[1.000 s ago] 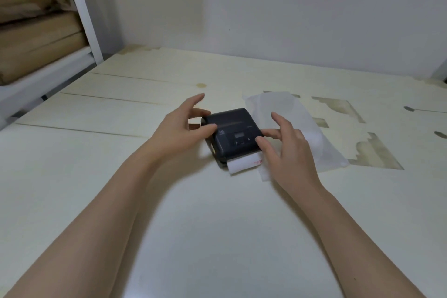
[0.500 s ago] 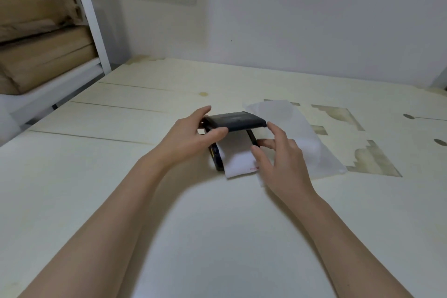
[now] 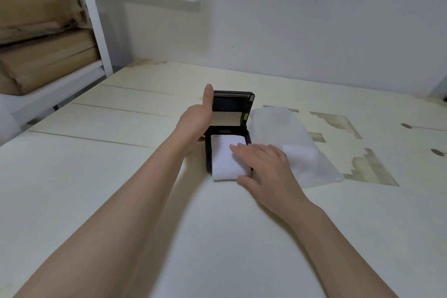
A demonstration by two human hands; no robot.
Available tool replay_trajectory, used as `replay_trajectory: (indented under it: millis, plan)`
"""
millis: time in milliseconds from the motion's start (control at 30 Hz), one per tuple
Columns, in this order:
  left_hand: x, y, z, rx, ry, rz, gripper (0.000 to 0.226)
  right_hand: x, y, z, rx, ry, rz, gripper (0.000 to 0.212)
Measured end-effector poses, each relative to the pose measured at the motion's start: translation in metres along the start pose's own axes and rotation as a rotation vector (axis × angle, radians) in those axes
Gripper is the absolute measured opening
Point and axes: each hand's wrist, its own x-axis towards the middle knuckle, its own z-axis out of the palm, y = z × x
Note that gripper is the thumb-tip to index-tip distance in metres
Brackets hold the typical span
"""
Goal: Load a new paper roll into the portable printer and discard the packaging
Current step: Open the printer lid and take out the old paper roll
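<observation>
Left fingers [image 3: 201, 138] behind printer [image 3: 231, 106]

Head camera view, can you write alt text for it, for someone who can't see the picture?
A small black portable printer sits open on a pale table, its lid held upright by the left hand while the right hand rests on the white paper in its bay. A translucent white bag lies just right of the printer.

The printer [image 3: 231, 106] is black, its paper roll [image 3: 226, 159] white, the table [image 3: 121, 176] pale cream with brownish patches.
</observation>
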Motion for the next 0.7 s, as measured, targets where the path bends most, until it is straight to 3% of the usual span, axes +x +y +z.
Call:
replay_trajectory:
  millis: [67, 200, 267, 333, 500, 600, 700]
  plan:
    - [-0.002, 0.002, 0.006, 0.019, 0.03, 0.053, 0.09, 0.002, -0.002, -0.001, 0.016, 0.076, -0.003, 0.049]
    - [-0.008, -0.004, 0.015, -0.055, 0.076, 0.083, 0.104, 0.003, -0.003, 0.006, -0.032, 0.083, -0.01, 0.053]
    - [-0.012, -0.007, 0.019, -0.074, 0.132, 0.116, 0.091, 0.004, -0.005, 0.011, -0.069, 0.059, -0.001, 0.055]
    - [-0.015, -0.01, 0.023, -0.048, 0.173, 0.136, 0.082, 0.007, -0.009, 0.014, -0.099, 0.083, 0.005, 0.046]
    - [-0.017, -0.009, 0.033, 0.019, 0.222, 0.198, 0.086, 0.011, -0.017, 0.013, -0.066, 0.168, -0.033, 0.021]
    - [-0.027, 0.001, 0.041, 0.157, 0.346, 0.216, 0.08, 0.009, -0.019, 0.004, 0.034, 0.182, -0.037, 0.019]
    - [-0.043, 0.009, 0.054, 0.256, 0.517, 0.378, 0.081, 0.006, -0.01, -0.013, 0.113, 0.309, 0.033, 0.019]
